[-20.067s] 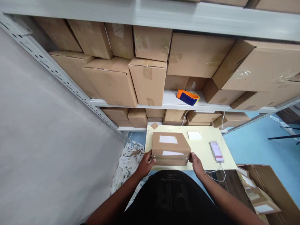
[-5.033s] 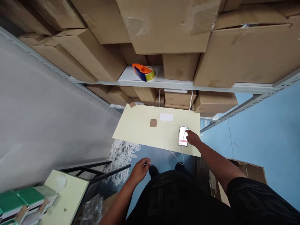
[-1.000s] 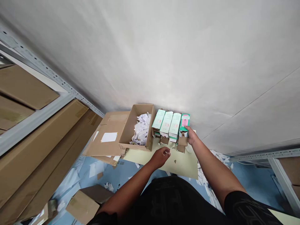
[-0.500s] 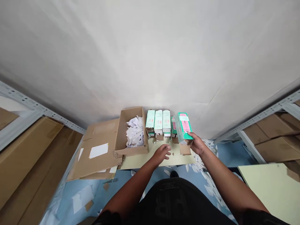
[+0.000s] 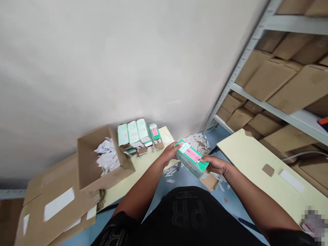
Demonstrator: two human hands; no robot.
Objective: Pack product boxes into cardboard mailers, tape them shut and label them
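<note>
Both hands hold a green box with a pink label (image 5: 191, 159) in front of my body, above the blue floor. My left hand (image 5: 169, 153) grips its far end and my right hand (image 5: 214, 164) grips its near end, where a brown cardboard flap hangs open. Several matching green boxes (image 5: 137, 132) stand in a row on a small pale table (image 5: 133, 171) by the wall, to the left of my hands.
An open cardboard box of white paper scraps (image 5: 99, 162) sits on the small table, with flattened cartons (image 5: 51, 208) beside it. A second pale table (image 5: 258, 164) lies to the right. Metal shelving (image 5: 246, 54) with brown cartons stands behind it. Paper scraps litter the floor.
My right hand lifted the green box off the row and carried it toward my body. My left hand has joined it on the box. The view has swung to the right.
</note>
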